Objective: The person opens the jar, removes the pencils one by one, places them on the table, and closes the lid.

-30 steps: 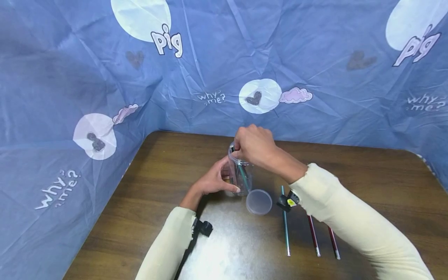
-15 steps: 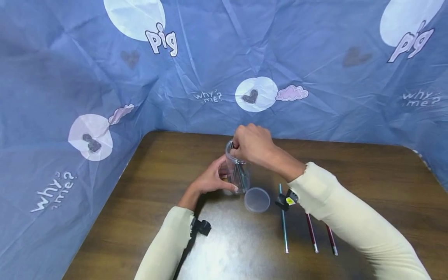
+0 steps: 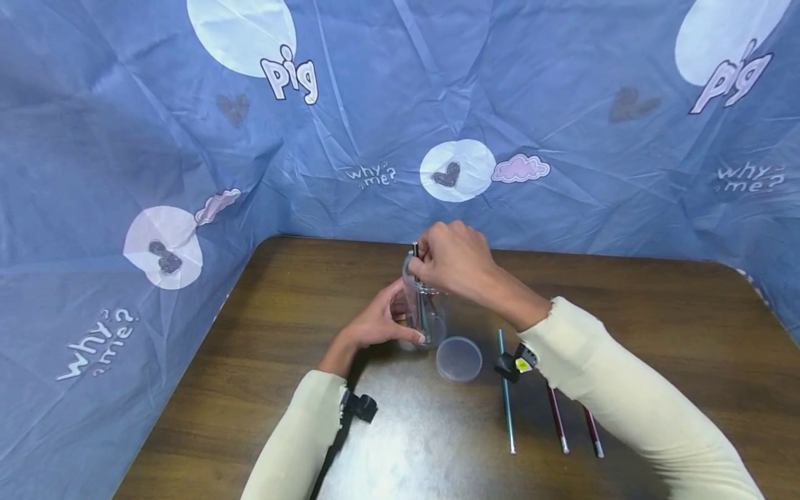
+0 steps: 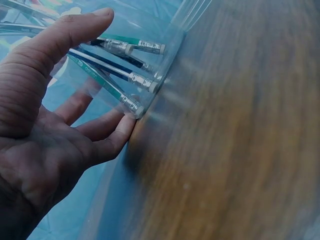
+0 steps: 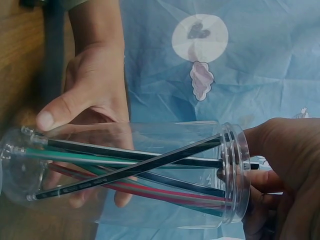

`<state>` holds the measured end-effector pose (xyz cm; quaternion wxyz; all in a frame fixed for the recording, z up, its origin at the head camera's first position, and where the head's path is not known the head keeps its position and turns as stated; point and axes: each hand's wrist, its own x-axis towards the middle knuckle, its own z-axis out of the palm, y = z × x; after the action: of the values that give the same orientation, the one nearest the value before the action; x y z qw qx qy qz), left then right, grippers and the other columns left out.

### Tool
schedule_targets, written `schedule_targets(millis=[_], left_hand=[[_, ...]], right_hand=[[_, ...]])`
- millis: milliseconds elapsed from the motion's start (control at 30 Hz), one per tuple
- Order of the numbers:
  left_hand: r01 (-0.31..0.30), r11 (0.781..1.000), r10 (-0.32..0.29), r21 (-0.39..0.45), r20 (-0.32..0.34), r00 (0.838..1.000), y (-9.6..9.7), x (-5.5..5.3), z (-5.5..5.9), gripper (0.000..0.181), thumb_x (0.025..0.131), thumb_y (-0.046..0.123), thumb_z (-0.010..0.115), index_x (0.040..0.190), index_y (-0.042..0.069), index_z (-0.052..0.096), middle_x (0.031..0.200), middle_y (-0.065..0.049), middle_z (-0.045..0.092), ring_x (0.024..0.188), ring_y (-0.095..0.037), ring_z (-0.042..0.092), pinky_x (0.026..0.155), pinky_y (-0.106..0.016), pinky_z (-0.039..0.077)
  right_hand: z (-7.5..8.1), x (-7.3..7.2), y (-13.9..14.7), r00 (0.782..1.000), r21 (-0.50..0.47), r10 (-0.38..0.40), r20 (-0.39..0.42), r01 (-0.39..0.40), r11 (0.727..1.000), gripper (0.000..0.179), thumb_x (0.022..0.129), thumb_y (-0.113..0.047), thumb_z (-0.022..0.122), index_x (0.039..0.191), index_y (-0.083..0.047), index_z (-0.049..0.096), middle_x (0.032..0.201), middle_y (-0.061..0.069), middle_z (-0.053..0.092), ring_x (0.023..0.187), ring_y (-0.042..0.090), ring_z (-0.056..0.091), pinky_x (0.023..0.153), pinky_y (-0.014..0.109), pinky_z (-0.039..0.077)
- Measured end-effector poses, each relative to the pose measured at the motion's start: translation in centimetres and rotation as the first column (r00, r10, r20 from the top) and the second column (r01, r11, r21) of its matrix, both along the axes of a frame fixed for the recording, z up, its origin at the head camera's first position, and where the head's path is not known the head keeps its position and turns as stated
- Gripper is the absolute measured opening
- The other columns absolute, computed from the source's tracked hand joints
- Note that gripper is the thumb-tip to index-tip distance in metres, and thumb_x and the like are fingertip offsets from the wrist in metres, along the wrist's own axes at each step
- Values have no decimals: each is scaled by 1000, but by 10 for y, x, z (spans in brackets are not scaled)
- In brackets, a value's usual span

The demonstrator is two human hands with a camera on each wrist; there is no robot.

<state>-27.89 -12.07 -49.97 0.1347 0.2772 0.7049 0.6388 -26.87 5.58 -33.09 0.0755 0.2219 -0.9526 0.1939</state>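
Note:
A clear plastic jar (image 3: 434, 316) stands upright on the table with several pencils inside, in dark, green and red, as the right wrist view shows. My left hand (image 3: 378, 319) holds the jar low on its side, thumb in front and fingers behind. At the jar's mouth, my right hand (image 3: 456, 257) pinches a dark pencil (image 5: 254, 166) whose end pokes past the rim. Eraser ends of green and dark pencils (image 4: 142, 81) rest near the jar's bottom in the left wrist view. The right fingertips are partly hidden behind the hand in the head view.
A round translucent lid (image 3: 459, 359) lies in front of the jar. To its right lie a teal pencil (image 3: 509, 417) and two red pencils (image 3: 558, 420), partly under the right forearm. A blue printed cloth (image 3: 375, 104) hangs behind the wooden table (image 3: 250, 389).
Pencil ends by the right fingers now stand higher above the jar's rim, and the pencils inside have shifted from slanting to more upright. The left hand keeps its hold.

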Motion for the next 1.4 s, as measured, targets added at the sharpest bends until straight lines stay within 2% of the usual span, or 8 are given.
schedule_targets(millis=[200,467,600,700,833,967,1233,1400], left_hand=[[6,1000,-6,10,-2,1000,-1,-1,0,104,65,-17,83,152,6,32,129,-24,61,116,-35,62,103,-39,49],[2,1000,-1,4,-5,1000,-1,-1,-1,104,64,-16,84,152,7,32,130,-22,60,117,-33,61,103,-38,48],[8,1000,-8,7,-7,1000,-1,0,0,103,64,-16,84,151,5,33,130,-23,61,117,-33,62,102,-39,49],[9,1000,-9,1,-14,1000,-1,0,0,100,65,-15,84,149,3,34,127,-23,62,115,-33,62,101,-39,50],[0,1000,-1,-8,-11,1000,-1,0,1,98,65,-15,84,149,3,35,128,-23,61,115,-32,62,101,-38,50],[-6,1000,6,-9,-8,1000,0,0,1,98,65,-15,84,149,3,36,131,-23,59,115,-33,62,102,-38,50],[-4,1000,4,-6,-2,1000,0,-1,2,99,65,-15,83,149,3,35,135,-24,57,119,-37,60,103,-38,48],[-8,1000,8,-13,-1,1000,0,-2,1,98,64,-15,84,148,4,37,134,-23,59,119,-34,60,103,-39,48]], right_hand=[[-3,0,1,1000,-26,-2,-11,2,1000,22,79,-24,67,57,-22,63,52,-8,56,57,17,55,53,35,46],[-5,2,3,999,-77,2,-46,-5,997,26,79,-23,66,55,-21,57,49,-9,53,55,15,53,53,34,44],[-5,1,5,999,-139,11,-37,-16,990,26,82,-24,68,58,-20,58,51,-9,54,55,14,51,53,32,41],[-6,1,7,998,-217,41,-54,-51,975,19,85,-25,69,68,-17,65,58,-7,58,56,13,52,54,31,41],[-8,1,9,988,-339,103,-114,-136,931,15,91,-24,68,85,-11,68,70,-3,62,61,13,54,57,31,44],[-12,1,10,972,-424,145,-184,-211,881,14,95,-21,66,92,-8,66,78,1,63,69,14,56,62,31,47],[-22,-1,9,944,-556,143,-298,-294,778,10,97,-13,64,97,-4,64,88,7,60,76,17,55,66,31,49],[-27,0,6,937,-629,147,-318,-324,707,9,98,-9,61,101,-1,64,93,9,63,82,19,61,71,32,54]])
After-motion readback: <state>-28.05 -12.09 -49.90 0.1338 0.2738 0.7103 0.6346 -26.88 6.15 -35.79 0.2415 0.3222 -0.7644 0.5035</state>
